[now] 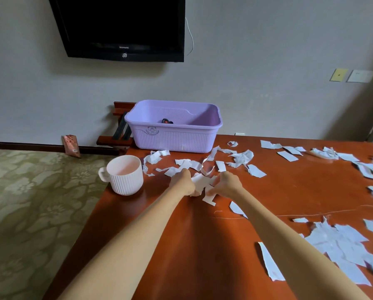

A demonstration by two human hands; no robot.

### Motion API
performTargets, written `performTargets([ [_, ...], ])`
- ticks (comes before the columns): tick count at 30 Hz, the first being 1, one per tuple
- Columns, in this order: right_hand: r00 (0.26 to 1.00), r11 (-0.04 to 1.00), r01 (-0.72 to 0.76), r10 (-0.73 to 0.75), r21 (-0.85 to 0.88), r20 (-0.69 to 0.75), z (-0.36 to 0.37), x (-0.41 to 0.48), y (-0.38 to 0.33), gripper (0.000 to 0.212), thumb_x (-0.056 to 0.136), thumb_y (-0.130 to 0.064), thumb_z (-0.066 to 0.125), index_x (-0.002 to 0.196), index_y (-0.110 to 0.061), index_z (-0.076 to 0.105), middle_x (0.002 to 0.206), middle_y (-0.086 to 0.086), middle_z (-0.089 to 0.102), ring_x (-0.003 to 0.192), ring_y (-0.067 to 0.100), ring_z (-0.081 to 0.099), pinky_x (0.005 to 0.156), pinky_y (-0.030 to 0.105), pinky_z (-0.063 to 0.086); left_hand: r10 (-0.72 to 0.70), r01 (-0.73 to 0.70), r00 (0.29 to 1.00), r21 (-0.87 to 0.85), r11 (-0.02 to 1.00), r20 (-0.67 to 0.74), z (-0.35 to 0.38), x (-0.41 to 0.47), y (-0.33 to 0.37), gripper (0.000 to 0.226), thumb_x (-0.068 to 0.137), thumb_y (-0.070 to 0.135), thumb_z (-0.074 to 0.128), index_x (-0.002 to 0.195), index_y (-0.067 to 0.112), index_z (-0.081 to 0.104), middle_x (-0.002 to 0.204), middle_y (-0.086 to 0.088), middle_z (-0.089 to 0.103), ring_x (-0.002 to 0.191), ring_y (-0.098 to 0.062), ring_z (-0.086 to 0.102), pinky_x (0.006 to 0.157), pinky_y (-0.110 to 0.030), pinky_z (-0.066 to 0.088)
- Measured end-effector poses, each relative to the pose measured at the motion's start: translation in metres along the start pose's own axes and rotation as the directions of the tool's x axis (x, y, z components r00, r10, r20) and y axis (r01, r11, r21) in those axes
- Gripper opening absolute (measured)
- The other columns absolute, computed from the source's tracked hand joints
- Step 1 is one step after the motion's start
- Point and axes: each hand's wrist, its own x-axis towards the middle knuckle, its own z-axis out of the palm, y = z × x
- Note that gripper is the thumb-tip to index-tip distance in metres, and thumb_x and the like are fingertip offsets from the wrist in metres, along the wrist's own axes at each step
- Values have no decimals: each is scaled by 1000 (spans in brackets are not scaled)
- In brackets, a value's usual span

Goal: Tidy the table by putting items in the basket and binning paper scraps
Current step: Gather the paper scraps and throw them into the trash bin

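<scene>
Scrap-gathering step, early to midway by the look of it; left hand (182, 180) and right hand (228, 184) at centre of frame, close together, fingers of both curled down onto a bunch of scraps (200, 180) lying on the table (202, 245); left gripping a crumpled wad under the palm, right pinching a strip at the bunch's lower edge; fingertips mostly hidden behind knuckles, exact grip hard to read; loose scraps (239, 158) strewn just above the hands, more along the right edge, big heap (343, 245) at lower right; purple basket (172, 139) at upper centre on the far table edge, dark item (167, 121) already inside; white ribbed cup (125, 176) left of the hands near the table's left edge, looks empty; no sure bin in view, unless the cup serves as one; next: close both hands round the bunch, lift without shedding strips, carry to the bin; probably several more sweeps needed for the heap
</scene>
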Motion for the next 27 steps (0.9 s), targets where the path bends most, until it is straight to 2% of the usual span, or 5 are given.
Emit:
performTargets([
  [2,1000,1000,4,-4,12,12,2,1,0,48,71,-26,80,110,-6,62,108,11,65,95,23,61,75,28,56,-7,7,999,10,1000,-35,0,2,-1,55,88,16,63,137,8,39,129,-12,55,114,-25,58,84,-25,51],
  [9,987,975,104,-77,197,-142,-2,6,2,27,78,-12,73,102,-5,62,89,5,59,75,16,58,52,15,44,-77,102,959,78,992,-271,-9,14,-13,50,90,35,57,129,5,50,134,-12,45,126,-29,40,98,-34,43],
  [15,959,982,191,-189,-14,-209,9,26,-11,35,80,-30,69,111,-14,64,127,12,52,122,28,44,97,37,45,-138,166,958,96,981,-251,-6,31,-18,59,84,34,67,132,6,47,139,-12,44,129,-29,40,97,-33,45],
  [21,933,986,166,-165,-23,-320,15,44,-22,25,95,-18,50,104,-1,67,113,13,60,109,28,55,84,30,48,-108,86,972,-113,990,-207,-6,39,-23,49,82,23,70,125,5,53,119,-12,60,111,-25,59,88,-28,52],
  [27,896,965,251,-201,77,-396,16,60,-40,19,95,-14,50,95,-1,64,87,11,66,70,18,56,53,14,38,-127,109,917,-69,992,-378,-8,42,-22,48,85,27,66,128,9,52,133,-12,44,125,-28,40,98,-34,43],
])
